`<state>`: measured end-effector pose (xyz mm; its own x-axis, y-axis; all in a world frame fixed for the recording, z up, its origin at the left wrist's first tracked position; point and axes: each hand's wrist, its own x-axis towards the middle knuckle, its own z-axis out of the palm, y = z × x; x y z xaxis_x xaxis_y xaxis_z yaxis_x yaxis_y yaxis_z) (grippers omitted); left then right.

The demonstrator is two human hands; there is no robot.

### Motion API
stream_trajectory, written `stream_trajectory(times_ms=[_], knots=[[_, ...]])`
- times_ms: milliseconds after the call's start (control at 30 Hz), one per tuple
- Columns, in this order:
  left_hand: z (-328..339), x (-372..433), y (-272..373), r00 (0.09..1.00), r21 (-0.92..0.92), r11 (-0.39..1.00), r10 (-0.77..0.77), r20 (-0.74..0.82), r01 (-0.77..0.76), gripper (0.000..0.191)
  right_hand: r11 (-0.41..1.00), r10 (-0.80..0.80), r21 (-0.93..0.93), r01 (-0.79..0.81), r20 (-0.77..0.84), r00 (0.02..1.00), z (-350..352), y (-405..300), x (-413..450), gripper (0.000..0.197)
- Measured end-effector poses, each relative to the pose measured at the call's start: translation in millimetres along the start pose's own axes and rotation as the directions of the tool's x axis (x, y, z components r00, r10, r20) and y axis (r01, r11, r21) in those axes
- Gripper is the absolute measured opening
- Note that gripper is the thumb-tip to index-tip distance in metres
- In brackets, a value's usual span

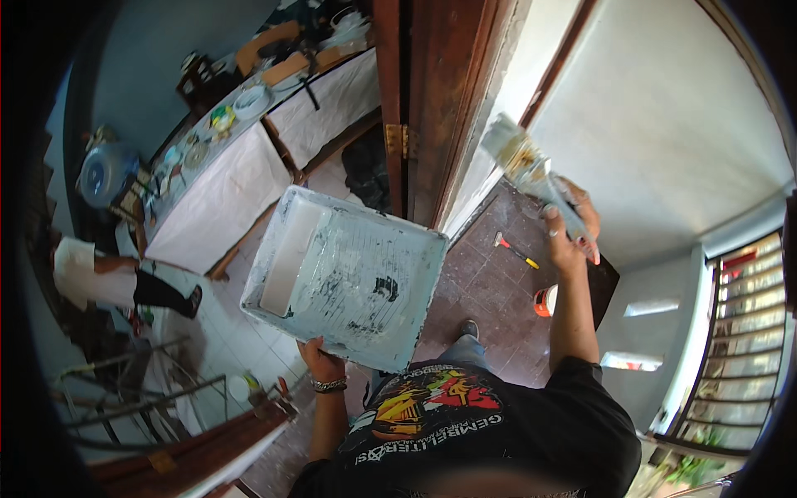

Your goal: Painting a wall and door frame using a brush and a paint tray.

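My left hand (320, 361) grips the lower edge of a paint tray (355, 274), holding it before me. White paint lies in the tray's deep end, and its ribbed slope is stained with dark flecks. In my right hand (574, 224) is a wide paintbrush (520, 155) crusted with old paint. Its bristles point up and left, close to the white edge of the wall beside the brown wooden door frame (451, 112). Whether the bristles touch that edge I cannot tell.
A scraper with a yellow and black handle (517, 250) lies on the brown tile floor near a white-and-orange bucket (545, 301). To the left, a cloth-covered table (218, 199) bears dishes. Another person (99, 274) stands beyond it. A metal frame (149, 398) stands at lower left; a barred window (741, 342) is at right.
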<state>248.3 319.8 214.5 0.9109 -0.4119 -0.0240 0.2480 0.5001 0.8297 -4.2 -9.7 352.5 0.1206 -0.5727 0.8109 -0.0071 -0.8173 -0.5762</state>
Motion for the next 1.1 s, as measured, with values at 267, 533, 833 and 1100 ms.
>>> stream_trajectory(times_ms=[267,533,833,1100], knots=[[16.2,4.3,25.7,0.997,0.072,0.996,-0.054,0.057,0.050,0.057,0.967,-0.091,-0.236,0.100,0.049,0.995,-42.0,-5.5,45.6,0.026],[22.3,7.4,36.1,0.993,0.073,0.993,-0.097,0.074,0.091,0.057,0.967,-0.083,-0.235,0.102,0.089,0.993,-45.2,-0.5,55.2,0.029],[10.0,17.4,32.7,0.992,0.088,0.992,-0.103,0.080,0.095,0.054,0.947,-0.077,-0.298,0.119,0.149,0.986,-48.1,-1.9,39.7,0.024],[6.5,21.4,34.7,0.988,0.081,0.993,-0.097,0.120,0.088,0.054,0.911,-0.196,-0.374,0.172,-0.025,0.980,-39.0,-14.6,52.5,0.030]])
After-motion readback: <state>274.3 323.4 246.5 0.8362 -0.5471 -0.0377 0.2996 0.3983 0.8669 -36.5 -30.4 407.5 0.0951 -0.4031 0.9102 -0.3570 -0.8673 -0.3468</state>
